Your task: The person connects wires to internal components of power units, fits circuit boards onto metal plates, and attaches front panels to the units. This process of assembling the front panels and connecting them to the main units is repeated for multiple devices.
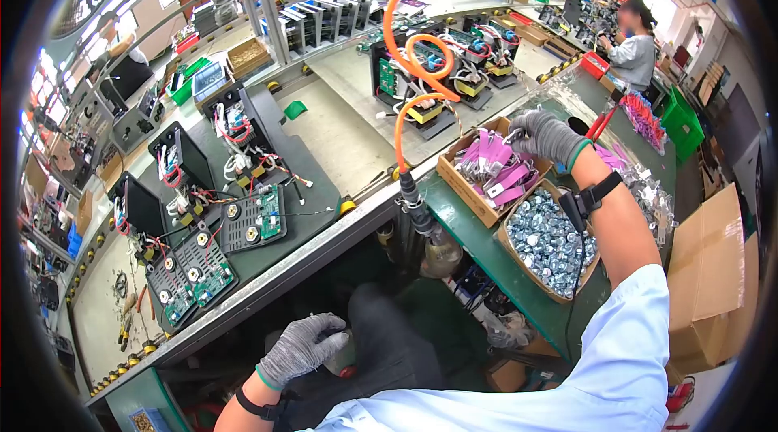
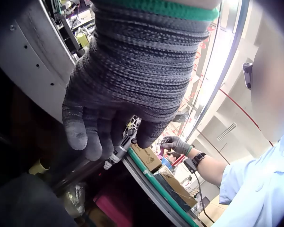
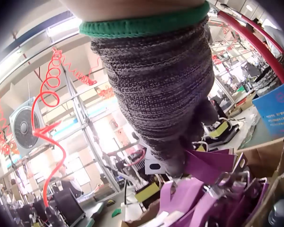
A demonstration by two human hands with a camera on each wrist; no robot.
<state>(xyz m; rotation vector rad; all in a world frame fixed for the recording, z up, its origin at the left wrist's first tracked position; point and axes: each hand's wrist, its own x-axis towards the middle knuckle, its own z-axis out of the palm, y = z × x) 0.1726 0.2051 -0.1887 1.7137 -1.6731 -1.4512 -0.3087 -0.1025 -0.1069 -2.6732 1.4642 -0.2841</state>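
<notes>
My right hand (image 1: 547, 139), in a grey knit glove, is over a cardboard box (image 1: 466, 187) of purple strips with metal ends. In the right wrist view, its fingers pinch a purple metal-ended strip (image 3: 210, 166), whose slotted silver end (image 3: 154, 166) shows beside the fingertips. More purple strips (image 3: 199, 201) lie heaped just below. My gloved left hand (image 1: 304, 347) hangs over my lap, fingers loosely bent; in the left wrist view, nothing shows in its grasp. A screwdriver-like air tool (image 1: 416, 203) hangs from an orange coiled hose between the hands.
A box of silver screws (image 1: 551, 245) stands beside the strips on the green bench (image 1: 486, 258). Black units with circuit boards (image 1: 194, 266) stand on the line at left, others (image 1: 413, 79) ahead. Red-handled pliers (image 1: 600, 126) lie by my right wrist. Another person (image 1: 634, 55) works at far right.
</notes>
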